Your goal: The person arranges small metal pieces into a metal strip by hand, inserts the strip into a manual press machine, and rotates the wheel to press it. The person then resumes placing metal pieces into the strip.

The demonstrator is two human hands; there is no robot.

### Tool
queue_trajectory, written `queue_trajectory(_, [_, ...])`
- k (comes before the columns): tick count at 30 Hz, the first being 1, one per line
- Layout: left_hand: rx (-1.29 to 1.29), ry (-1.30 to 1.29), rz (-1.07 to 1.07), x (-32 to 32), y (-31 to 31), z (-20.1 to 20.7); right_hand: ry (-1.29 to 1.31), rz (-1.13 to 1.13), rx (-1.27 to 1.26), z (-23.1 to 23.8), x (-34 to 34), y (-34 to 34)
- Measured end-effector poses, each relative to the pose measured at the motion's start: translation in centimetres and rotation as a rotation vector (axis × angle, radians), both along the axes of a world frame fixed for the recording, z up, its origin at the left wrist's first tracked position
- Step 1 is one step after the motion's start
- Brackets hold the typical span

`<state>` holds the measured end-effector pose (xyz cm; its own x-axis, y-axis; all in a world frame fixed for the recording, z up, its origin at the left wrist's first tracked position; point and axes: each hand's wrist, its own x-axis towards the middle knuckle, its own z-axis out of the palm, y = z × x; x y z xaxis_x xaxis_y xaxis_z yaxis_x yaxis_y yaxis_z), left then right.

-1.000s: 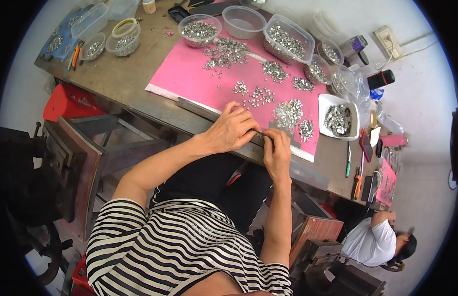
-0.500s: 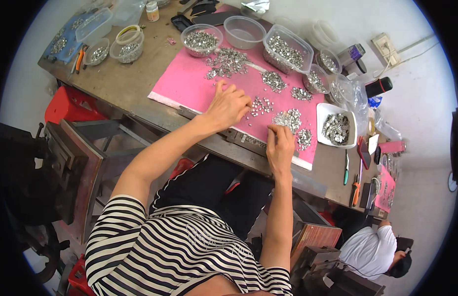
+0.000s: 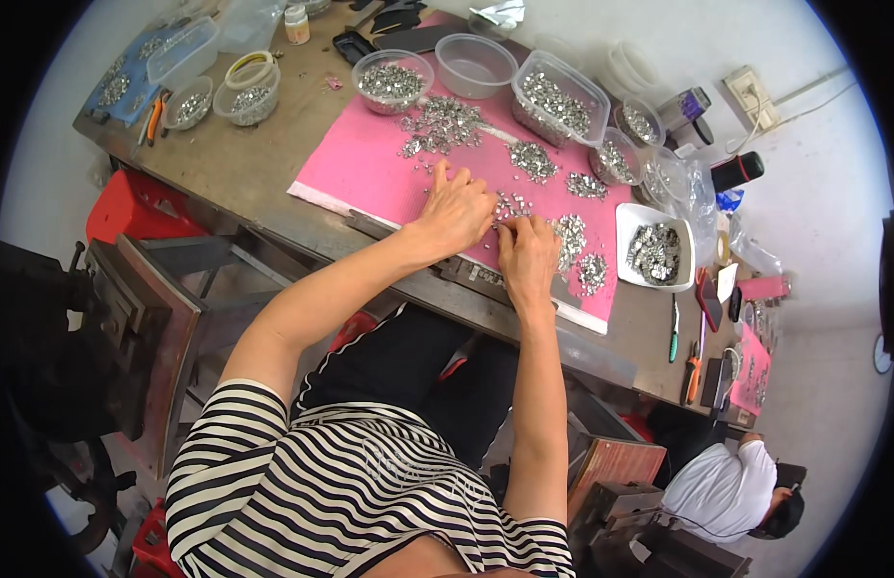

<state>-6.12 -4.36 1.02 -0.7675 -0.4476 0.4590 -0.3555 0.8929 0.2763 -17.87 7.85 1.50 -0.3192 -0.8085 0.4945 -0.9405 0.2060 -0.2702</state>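
My left hand (image 3: pixel 455 212) hovers low over the pink mat (image 3: pixel 355 159), fingers curled and tips together beside a small scatter of shiny metal pieces (image 3: pixel 512 206). Close to it on the right, my right hand (image 3: pixel 529 252) has its thumb and fingers drawn together at the same scatter. Whatever either hand pinches is too small or hidden to make out. Below the hands, along the mat's near edge, lies a dark metal strip (image 3: pixel 471 273) with small parts in a row, partly covered by my right hand. A heap of flat silver pieces (image 3: pixel 569 239) lies right of my right hand.
Farther back are a large pile of metal pieces (image 3: pixel 442 125), a filled round tub (image 3: pixel 393 82), an empty-looking tub (image 3: pixel 476 65) and a rectangular container (image 3: pixel 560 96). A white square bowl (image 3: pixel 628 265) stands right, near an orange-handled screwdriver (image 3: pixel 693 379). A co-worker (image 3: pixel 722 491) sits at lower right.
My right hand has moved left and slightly up, from beside the silver heap to the small scatter, close to my left hand. My left hand has shifted slightly right.
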Motion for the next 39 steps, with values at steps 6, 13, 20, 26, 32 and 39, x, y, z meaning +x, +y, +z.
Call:
queue_trajectory(6, [-0.018,-0.036,-0.017,0.1,0.0,0.5,0.014,-0.020,0.031,0.0,0.0,-0.4])
queue_trajectory(13, [0.003,-0.045,-0.021,-0.1,0.1,0.5,-0.063,-0.009,0.014,0.2,-0.1,-0.2])
queue_trajectory(20, [-0.006,-0.013,0.003,-0.3,0.3,0.2,-0.075,-0.023,0.022,0.4,0.4,-0.5])
queue_trajectory(26, [-0.033,-0.016,-0.009,-0.5,0.4,0.0,-0.102,-0.011,0.033,-0.2,0.0,-0.5])
queue_trajectory(32, [-0.028,0.104,-0.106,0.1,-0.1,-0.1,-0.204,0.037,-0.021,0.5,-1.2,1.6])
queue_trajectory(39, [0.106,0.236,-0.370,2.3,3.8,0.9,-0.354,0.085,-0.069,2.0,-0.7,7.5])
